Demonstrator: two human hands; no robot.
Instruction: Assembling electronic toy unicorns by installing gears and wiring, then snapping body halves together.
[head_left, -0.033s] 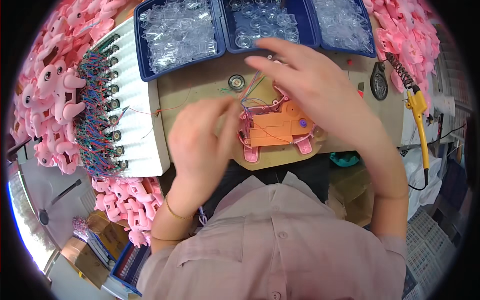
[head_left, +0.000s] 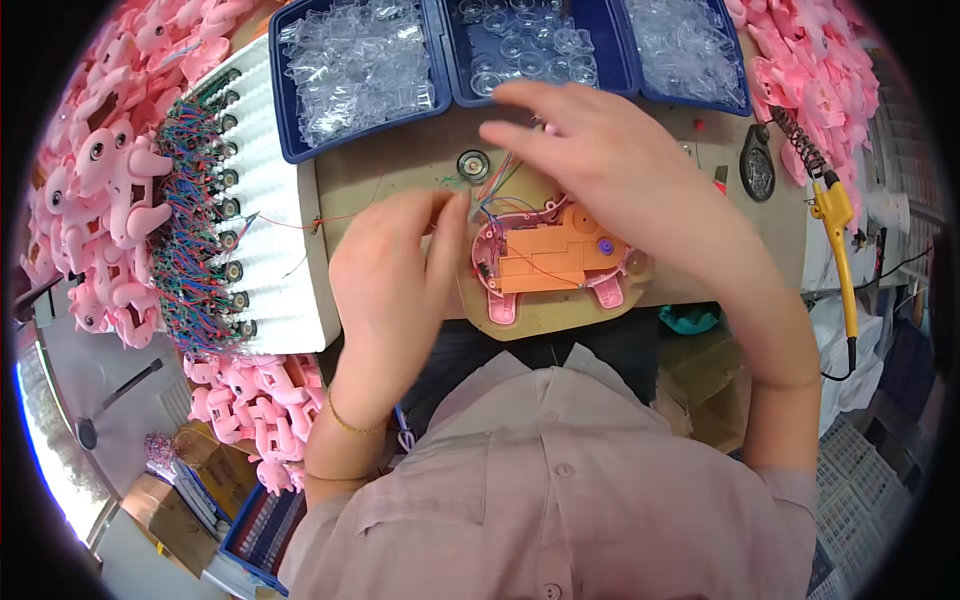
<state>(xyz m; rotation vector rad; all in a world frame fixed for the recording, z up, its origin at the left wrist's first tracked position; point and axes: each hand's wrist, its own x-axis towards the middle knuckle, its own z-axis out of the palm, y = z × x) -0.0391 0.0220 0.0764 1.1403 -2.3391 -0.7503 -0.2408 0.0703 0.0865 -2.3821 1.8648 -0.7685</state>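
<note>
A pink toy body half (head_left: pixel 503 308) with an orange gearbox (head_left: pixel 545 262) and a small purple gear lies on a tan board (head_left: pixel 530 325). Loose coloured wires (head_left: pixel 493 188) rise from its upper left, beside a small round speaker (head_left: pixel 472 166). Just left of these wires, my left hand (head_left: pixel 390 270) has thumb and forefinger pinched together; whatever is between the tips is too small to make out. Over the upper right of the toy body hovers my right hand (head_left: pixel 610 160), its thumb and forefinger spread with nothing visible between them. The other right fingers are partly hidden.
Blue bins (head_left: pixel 445 103) of clear plastic parts line the back. On the left, a white ribbed tray (head_left: pixel 290 250) holds several wired speakers. Pink toy shells (head_left: pixel 125 180) pile up at both sides. A yellow-handled soldering iron (head_left: pixel 838 230) hangs at the right.
My left hand has shifted slightly left and down, away from the wires. My right hand has moved a little left, with thumb and forefinger still apart.
</note>
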